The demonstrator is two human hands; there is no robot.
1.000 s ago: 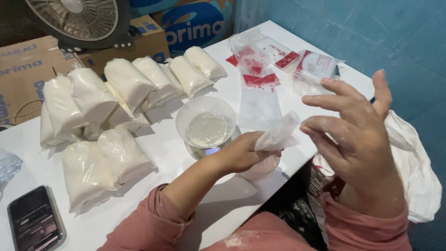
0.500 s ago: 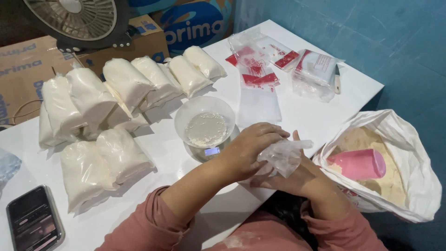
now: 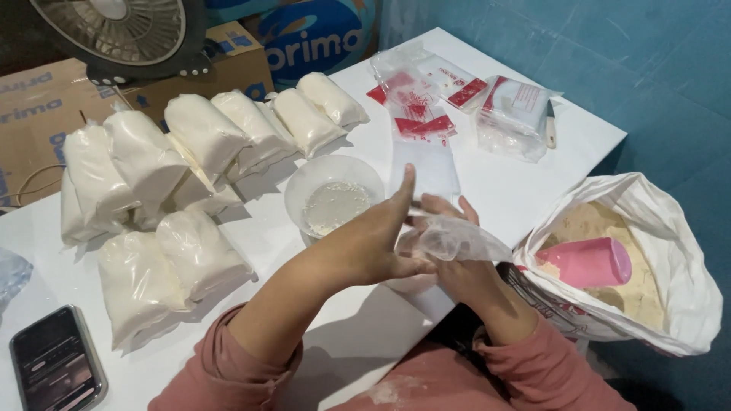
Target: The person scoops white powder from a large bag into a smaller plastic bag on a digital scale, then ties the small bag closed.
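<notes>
Clear plastic bag (image 3: 454,237) | between left hand (image 3: 381,243) and right hand (image 3: 457,262)

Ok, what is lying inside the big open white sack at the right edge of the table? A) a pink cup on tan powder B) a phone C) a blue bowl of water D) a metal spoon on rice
A: the pink cup lies on its side on tan powder inside the open white sack.
</notes>
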